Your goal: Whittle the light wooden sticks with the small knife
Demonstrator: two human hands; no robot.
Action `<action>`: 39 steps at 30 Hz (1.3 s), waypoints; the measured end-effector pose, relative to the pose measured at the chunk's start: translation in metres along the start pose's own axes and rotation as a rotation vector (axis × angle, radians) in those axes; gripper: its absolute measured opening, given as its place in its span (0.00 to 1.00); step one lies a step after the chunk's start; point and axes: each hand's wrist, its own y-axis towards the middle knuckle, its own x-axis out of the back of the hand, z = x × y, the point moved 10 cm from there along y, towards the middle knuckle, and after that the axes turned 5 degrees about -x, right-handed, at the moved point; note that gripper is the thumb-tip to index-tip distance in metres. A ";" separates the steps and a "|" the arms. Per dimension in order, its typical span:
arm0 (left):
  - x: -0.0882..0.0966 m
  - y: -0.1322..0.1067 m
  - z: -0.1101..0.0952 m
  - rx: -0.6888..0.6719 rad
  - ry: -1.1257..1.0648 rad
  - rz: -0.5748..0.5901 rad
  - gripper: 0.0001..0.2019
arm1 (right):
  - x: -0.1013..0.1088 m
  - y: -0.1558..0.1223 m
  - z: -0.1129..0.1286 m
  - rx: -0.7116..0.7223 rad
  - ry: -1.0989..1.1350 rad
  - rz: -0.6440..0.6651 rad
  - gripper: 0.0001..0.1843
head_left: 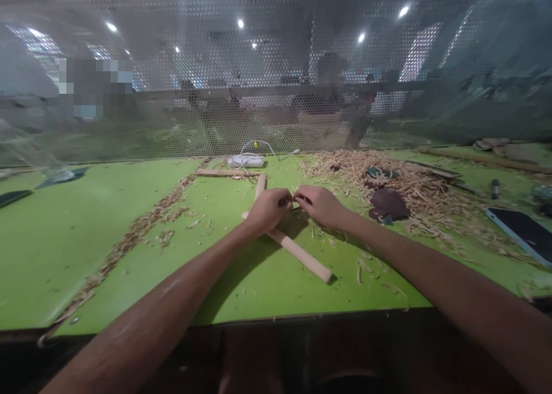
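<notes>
My left hand [271, 207] and my right hand [319, 204] meet fingertip to fingertip just above the green tabletop, both with fingers curled into a pinch. Whatever lies between the fingertips is too small to make out. Beneath my left hand a pale, rounded wooden bar [304, 257] runs diagonally toward the front edge, its middle partly covered by the hand. A second pale wooden piece [261, 184] shows just behind that hand, its near end hidden.
Wood shavings [345, 163] and a dark brown lump [389, 203] lie right of my hands. A phone [524, 233] rests at the far right. Behind stand a white cylinder [246, 161] with a cable and a perforated screen [267, 118]. Left, a shavings-filled seam [142, 230] crosses the table.
</notes>
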 end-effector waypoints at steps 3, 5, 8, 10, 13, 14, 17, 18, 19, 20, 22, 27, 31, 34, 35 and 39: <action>-0.004 0.001 0.004 0.020 -0.098 0.072 0.07 | -0.002 0.000 -0.007 -0.014 0.160 0.080 0.12; -0.010 0.001 0.005 0.014 -0.142 0.148 0.08 | -0.006 -0.003 -0.012 -0.050 0.256 0.174 0.12; -0.015 0.000 0.003 -0.026 -0.190 0.236 0.09 | -0.011 -0.007 -0.018 -0.116 0.380 0.295 0.11; -0.017 -0.001 0.001 -0.056 -0.224 0.276 0.09 | -0.015 -0.009 -0.019 -0.156 0.460 0.365 0.10; -0.018 -0.003 -0.001 -0.053 -0.259 0.328 0.10 | -0.018 -0.012 -0.021 -0.188 0.538 0.432 0.10; -0.018 -0.003 0.000 -0.039 -0.266 0.338 0.10 | -0.019 -0.012 -0.021 -0.192 0.544 0.441 0.10; -0.018 -0.003 0.001 -0.004 -0.269 0.316 0.10 | -0.017 -0.010 -0.022 -0.171 0.480 0.400 0.11; -0.017 -0.003 0.001 0.002 -0.259 0.294 0.10 | -0.017 -0.009 -0.021 -0.153 0.431 0.371 0.12; -0.016 -0.002 0.001 0.008 -0.241 0.268 0.09 | -0.015 -0.007 -0.019 -0.131 0.371 0.328 0.13; -0.015 -0.002 0.001 0.012 -0.219 0.239 0.09 | -0.013 -0.006 -0.017 -0.104 0.303 0.278 0.14; -0.012 -0.002 -0.001 0.015 -0.166 0.178 0.08 | -0.009 -0.003 -0.011 -0.058 0.163 0.179 0.14; 0.000 -0.002 -0.010 -0.009 -0.121 0.042 0.07 | -0.002 -0.001 0.004 -0.057 -0.069 0.050 0.11; 0.005 -0.003 -0.012 -0.030 -0.133 0.005 0.08 | 0.004 -0.003 0.013 -0.102 -0.180 0.029 0.10; 0.005 -0.002 -0.011 -0.041 -0.126 0.005 0.08 | 0.005 -0.005 0.016 -0.137 -0.236 0.041 0.09; 0.005 -0.002 -0.011 -0.048 -0.124 0.003 0.07 | 0.005 -0.005 0.017 -0.143 -0.248 0.045 0.09; 0.005 -0.002 -0.012 -0.081 -0.121 -0.006 0.07 | 0.005 -0.006 0.019 -0.152 -0.275 0.036 0.11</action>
